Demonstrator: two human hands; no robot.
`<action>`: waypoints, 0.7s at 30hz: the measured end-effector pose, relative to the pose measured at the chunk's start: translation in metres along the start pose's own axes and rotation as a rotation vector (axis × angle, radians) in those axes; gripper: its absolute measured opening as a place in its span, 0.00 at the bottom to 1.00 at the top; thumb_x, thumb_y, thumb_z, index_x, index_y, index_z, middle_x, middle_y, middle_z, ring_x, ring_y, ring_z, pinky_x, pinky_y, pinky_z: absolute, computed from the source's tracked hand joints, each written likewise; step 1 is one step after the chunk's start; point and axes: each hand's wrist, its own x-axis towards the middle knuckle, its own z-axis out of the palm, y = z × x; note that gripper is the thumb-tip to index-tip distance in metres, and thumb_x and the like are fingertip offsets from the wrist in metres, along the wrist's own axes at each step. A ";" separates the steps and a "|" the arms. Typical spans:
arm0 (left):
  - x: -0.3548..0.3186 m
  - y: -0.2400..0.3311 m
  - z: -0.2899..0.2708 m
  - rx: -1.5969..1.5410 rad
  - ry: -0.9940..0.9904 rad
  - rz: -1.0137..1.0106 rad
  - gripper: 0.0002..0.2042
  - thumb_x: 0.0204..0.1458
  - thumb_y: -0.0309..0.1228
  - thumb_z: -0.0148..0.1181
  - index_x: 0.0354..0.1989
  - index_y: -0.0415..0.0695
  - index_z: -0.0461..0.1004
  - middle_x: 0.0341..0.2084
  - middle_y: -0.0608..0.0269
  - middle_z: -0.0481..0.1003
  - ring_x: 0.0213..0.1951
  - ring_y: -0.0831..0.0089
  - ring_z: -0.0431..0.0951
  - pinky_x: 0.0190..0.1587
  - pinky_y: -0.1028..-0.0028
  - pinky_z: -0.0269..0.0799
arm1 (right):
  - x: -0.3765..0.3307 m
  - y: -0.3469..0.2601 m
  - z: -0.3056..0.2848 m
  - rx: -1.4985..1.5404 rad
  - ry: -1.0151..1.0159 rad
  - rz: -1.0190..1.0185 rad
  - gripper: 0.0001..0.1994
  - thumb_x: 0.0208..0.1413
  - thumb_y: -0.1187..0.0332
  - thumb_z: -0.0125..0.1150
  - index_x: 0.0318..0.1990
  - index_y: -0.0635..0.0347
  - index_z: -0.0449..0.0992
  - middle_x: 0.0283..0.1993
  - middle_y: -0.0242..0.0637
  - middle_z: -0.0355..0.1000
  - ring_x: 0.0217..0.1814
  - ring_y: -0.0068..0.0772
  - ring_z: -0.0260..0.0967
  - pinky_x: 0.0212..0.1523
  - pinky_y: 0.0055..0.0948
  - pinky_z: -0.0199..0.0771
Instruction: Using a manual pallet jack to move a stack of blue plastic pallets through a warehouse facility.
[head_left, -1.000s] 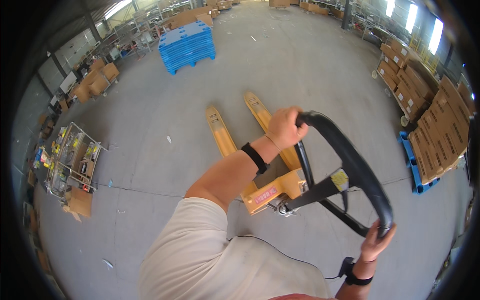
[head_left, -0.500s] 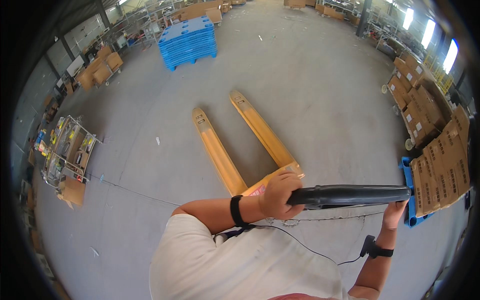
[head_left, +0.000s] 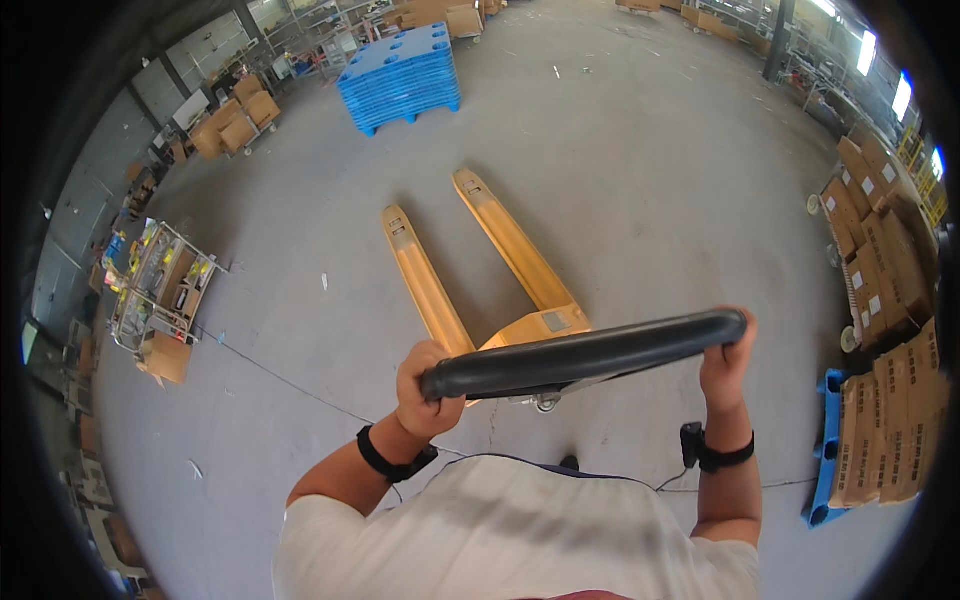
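Note:
A yellow pallet jack (head_left: 520,245) stands on the grey floor in front of me, its two bare forks pointing away and slightly left. Its black handle (head_left: 590,356) runs crosswise before my chest, with the right end a bit farther off than the left. My left hand (head_left: 425,390) is wrapped round the left end of this handle. At the opposite end, my right hand (head_left: 728,365) grips it too, its fingers partly hidden by the bar. Black bands with small devices and thin cables circle both wrists.
Stacked blue pallets (head_left: 400,80) stand beyond the forks. On the left is a metal cart (head_left: 165,285) holding mixed items. Along the right, flat brown cartons (head_left: 890,430) sit on a blue pallet (head_left: 826,450), with a loaded trolley (head_left: 875,260) behind them.
The handle has swung leftward in front of me, with both hands still on it. My left hand has moved well to the left, my right somewhat. The surroundings have shifted rightward in view.

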 end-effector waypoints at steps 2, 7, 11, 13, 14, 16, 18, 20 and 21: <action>0.016 -0.004 0.019 0.000 0.080 0.010 0.15 0.49 0.17 0.56 0.45 0.41 0.64 0.30 0.60 0.70 0.31 0.65 0.70 0.38 0.69 0.67 | 0.050 0.030 0.013 0.021 -0.066 0.006 0.14 0.60 0.82 0.50 0.52 0.63 0.65 0.46 0.33 0.66 0.46 0.24 0.64 0.51 0.24 0.67; 0.040 -0.048 0.036 0.143 0.217 -0.006 0.20 0.49 0.17 0.55 0.49 0.42 0.57 0.31 0.57 0.69 0.33 0.64 0.69 0.41 0.64 0.68 | 0.149 0.084 0.075 0.219 -0.193 -0.066 0.13 0.60 0.82 0.52 0.52 0.64 0.65 0.45 0.33 0.68 0.45 0.23 0.66 0.47 0.24 0.70; 0.064 -0.086 0.030 0.203 0.164 -0.021 0.21 0.49 0.18 0.55 0.50 0.43 0.56 0.32 0.57 0.70 0.33 0.65 0.70 0.41 0.64 0.69 | 0.210 0.119 0.134 0.217 -0.224 -0.062 0.14 0.58 0.81 0.58 0.50 0.63 0.65 0.43 0.33 0.69 0.44 0.24 0.67 0.47 0.25 0.69; 0.080 -0.105 0.030 0.238 0.194 0.042 0.22 0.49 0.18 0.55 0.51 0.43 0.56 0.33 0.57 0.71 0.32 0.66 0.70 0.40 0.63 0.69 | 0.242 0.131 0.167 0.332 -0.297 0.034 0.14 0.58 0.80 0.59 0.49 0.63 0.66 0.43 0.33 0.70 0.44 0.24 0.68 0.48 0.25 0.69; 0.084 -0.116 0.023 0.243 0.199 0.039 0.22 0.49 0.18 0.55 0.51 0.43 0.56 0.33 0.57 0.71 0.32 0.66 0.70 0.40 0.63 0.69 | 0.250 0.138 0.181 0.336 -0.304 0.032 0.14 0.58 0.80 0.59 0.49 0.63 0.66 0.43 0.33 0.70 0.44 0.24 0.68 0.48 0.25 0.69; 0.090 -0.137 0.008 0.170 0.203 0.033 0.22 0.49 0.18 0.55 0.51 0.44 0.56 0.33 0.57 0.72 0.31 0.67 0.70 0.39 0.62 0.68 | 0.263 0.152 0.212 0.263 -0.358 -0.044 0.15 0.58 0.78 0.61 0.50 0.61 0.66 0.43 0.32 0.69 0.44 0.23 0.67 0.48 0.25 0.69; 0.095 -0.164 -0.009 0.186 0.258 0.062 0.24 0.48 0.18 0.55 0.53 0.45 0.57 0.32 0.58 0.71 0.30 0.67 0.70 0.38 0.62 0.68 | 0.269 0.162 0.246 0.372 -0.393 -0.067 0.15 0.58 0.80 0.58 0.51 0.61 0.66 0.44 0.33 0.69 0.44 0.23 0.67 0.47 0.25 0.70; 0.106 -0.189 -0.033 0.203 0.203 0.035 0.26 0.47 0.18 0.55 0.55 0.45 0.57 0.32 0.59 0.71 0.31 0.67 0.70 0.38 0.63 0.68 | 0.286 0.170 0.284 0.484 -0.430 -0.091 0.15 0.57 0.81 0.54 0.52 0.61 0.65 0.45 0.34 0.69 0.44 0.23 0.67 0.47 0.25 0.71; 0.118 -0.197 -0.042 0.229 0.180 0.024 0.26 0.46 0.18 0.55 0.55 0.45 0.57 0.31 0.60 0.71 0.30 0.67 0.70 0.36 0.63 0.67 | 0.298 0.174 0.302 0.500 -0.447 -0.074 0.15 0.57 0.81 0.53 0.51 0.61 0.66 0.45 0.33 0.69 0.44 0.23 0.67 0.47 0.26 0.71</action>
